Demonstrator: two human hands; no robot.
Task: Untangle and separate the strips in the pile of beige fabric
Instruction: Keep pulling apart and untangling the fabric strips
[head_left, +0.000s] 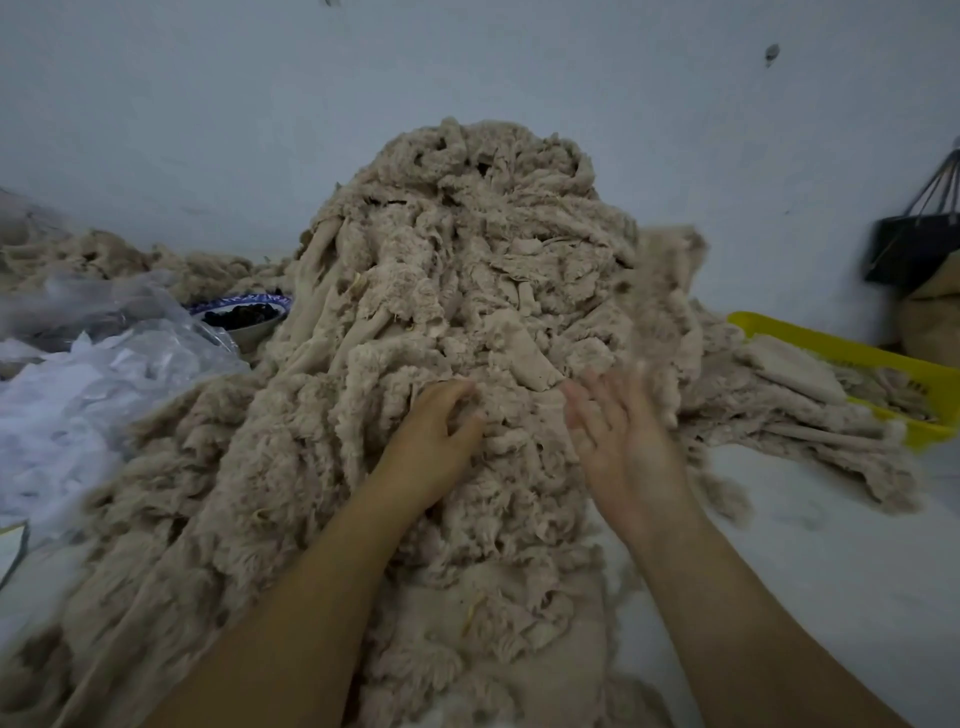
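Observation:
A tall pile of tangled beige fabric strips (467, 291) fills the middle of the view and spills toward me. My left hand (436, 436) lies on the pile's front slope with its fingers curled into the fabric, gripping a tuft. My right hand (618, 436) hovers just right of it, palm facing left, fingers straight and blurred. A blurred beige strip (660, 306) hangs in the air above the right hand; I cannot tell whether the hand touches it.
A yellow basket (831, 348) with flattened beige strips stands at the right. Clear plastic bags (104, 364) lie at the left, beside a blue-rimmed bowl (244, 312) with dark contents. A dark bag (914, 244) hangs by the wall at the far right. White surface (831, 545) shows at the lower right.

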